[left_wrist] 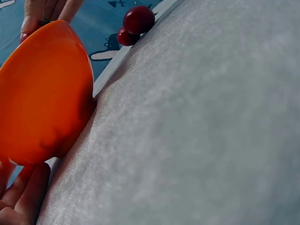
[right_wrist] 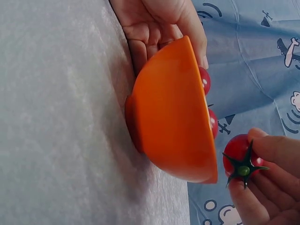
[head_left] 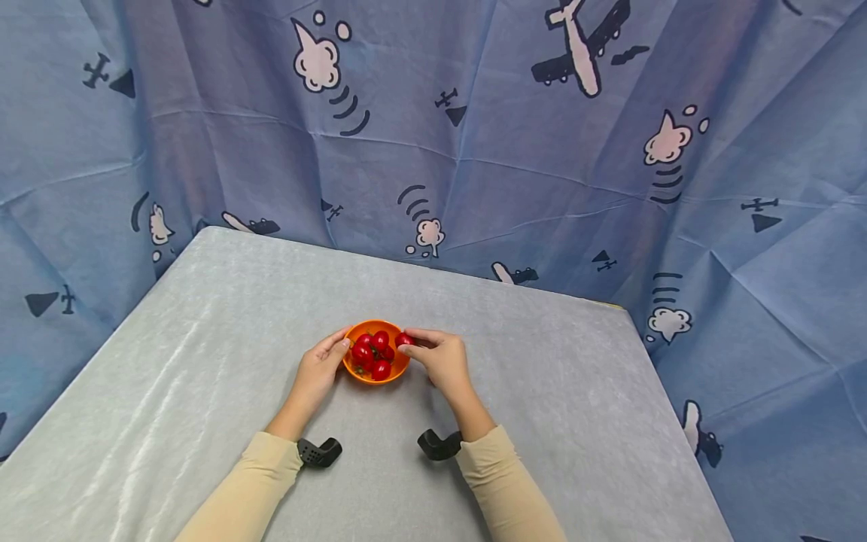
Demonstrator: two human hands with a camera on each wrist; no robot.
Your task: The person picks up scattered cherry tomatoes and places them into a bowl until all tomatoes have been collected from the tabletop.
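Observation:
An orange bowl stands on the table with several red cherry tomatoes inside. My left hand grips its left side, thumb at the rim and fingers against the outer wall, as the right wrist view also shows. Beside the opposite rim, my right hand pinches a cherry tomato between thumb and fingers, its green star-shaped calyx showing. In the left wrist view, two more tomatoes appear on the cloth beyond the bowl; my right hand mostly hides that spot in the head view.
A pale grey cloth covers the table. Behind it hangs a blue curtain printed with planes and clouds. Black curved camera mounts sit at both wrists, close to the tabletop.

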